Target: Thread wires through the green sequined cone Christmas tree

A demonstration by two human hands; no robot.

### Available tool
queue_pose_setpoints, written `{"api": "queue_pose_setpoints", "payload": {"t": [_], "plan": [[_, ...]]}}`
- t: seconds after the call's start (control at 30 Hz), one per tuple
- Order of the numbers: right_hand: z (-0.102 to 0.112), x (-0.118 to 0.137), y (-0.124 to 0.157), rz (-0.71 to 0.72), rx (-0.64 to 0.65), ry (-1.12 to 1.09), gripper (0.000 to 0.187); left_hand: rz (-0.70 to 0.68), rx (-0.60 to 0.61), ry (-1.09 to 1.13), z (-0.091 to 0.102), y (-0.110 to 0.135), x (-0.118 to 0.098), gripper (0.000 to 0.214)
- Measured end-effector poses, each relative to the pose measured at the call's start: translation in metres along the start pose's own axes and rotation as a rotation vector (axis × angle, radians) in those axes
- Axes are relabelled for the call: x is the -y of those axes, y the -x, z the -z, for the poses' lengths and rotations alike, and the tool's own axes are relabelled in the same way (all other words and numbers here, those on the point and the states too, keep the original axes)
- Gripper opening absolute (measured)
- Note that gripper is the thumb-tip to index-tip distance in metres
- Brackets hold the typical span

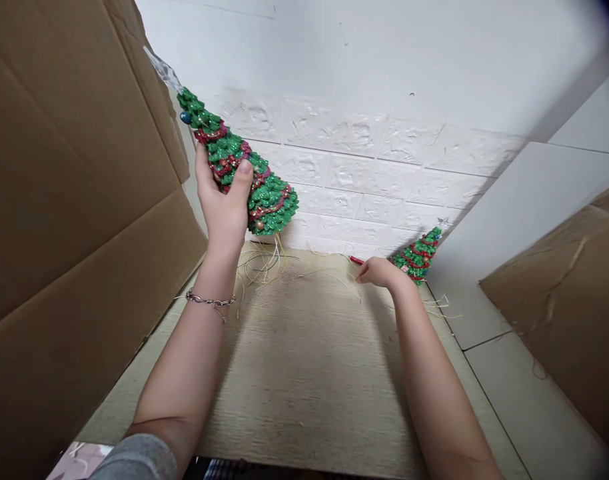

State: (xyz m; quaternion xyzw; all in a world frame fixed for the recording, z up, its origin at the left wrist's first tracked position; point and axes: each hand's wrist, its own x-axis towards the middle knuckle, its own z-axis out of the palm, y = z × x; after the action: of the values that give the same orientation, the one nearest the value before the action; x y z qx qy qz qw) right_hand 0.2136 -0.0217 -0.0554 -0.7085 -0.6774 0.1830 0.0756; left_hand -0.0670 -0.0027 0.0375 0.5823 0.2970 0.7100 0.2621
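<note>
While the left hand [224, 200] is clamped round 1 glittery Christmas tree [272, 190] above the far-left part of the counter [304, 373], its long axis slants down rightward — underside nearest the right hand [379, 272]. That hand bends beside a red stick [356, 260] at the far edge; whether it grips, I cannot tell. Its wrist partly hides tree 2 [420, 252], far-right corner.

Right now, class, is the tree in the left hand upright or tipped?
Tipped: the left hand holds the tree aslant, its clear topper toward the picture's upper left.
</note>
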Motion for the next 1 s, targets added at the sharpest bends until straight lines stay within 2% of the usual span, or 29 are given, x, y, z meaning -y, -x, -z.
{"api": "queue_pose_setpoints", "payload": {"t": [0.1, 0.2, 0.3, 0.4, 0.57, 0.73, 0.83, 1.0], "plan": [[-0.006, 0.000, -0.004, 0.001, 0.005, 0.034, 0.017, -0.137, -0.078, -0.109, -0.003, 0.002, 0.000, 0.058], [-0.009, -0.002, -0.008, 0.025, -0.057, 0.059, 0.023, -0.119, -0.033, -0.110, -0.004, 0.001, 0.002, 0.058], [-0.012, -0.003, -0.013, 0.071, -0.134, 0.074, 0.032, -0.164, -0.074, -0.019, -0.004, -0.001, 0.006, 0.054], [-0.022, 0.000, -0.017, 0.111, -0.160, 0.110, 0.033, -0.185, -0.098, 0.022, -0.002, -0.002, 0.010, 0.048], [-0.053, 0.024, -0.019, 0.185, -0.209, 0.235, 0.035, -0.094, -0.042, 0.133, -0.003, -0.003, 0.012, 0.044], [-0.076, 0.050, -0.017, 0.282, -0.235, 0.333, 0.032, 0.121, -0.022, 0.282, -0.008, -0.004, 0.013, 0.050], [-0.082, 0.052, -0.019, 0.296, -0.251, 0.348, 0.032, 0.236, 0.013, 0.309, -0.009, -0.004, 0.014, 0.055], [-0.087, 0.048, -0.025, 0.271, -0.283, 0.306, 0.035, 0.355, 0.141, 0.335, -0.012, 0.001, 0.016, 0.044]]}}
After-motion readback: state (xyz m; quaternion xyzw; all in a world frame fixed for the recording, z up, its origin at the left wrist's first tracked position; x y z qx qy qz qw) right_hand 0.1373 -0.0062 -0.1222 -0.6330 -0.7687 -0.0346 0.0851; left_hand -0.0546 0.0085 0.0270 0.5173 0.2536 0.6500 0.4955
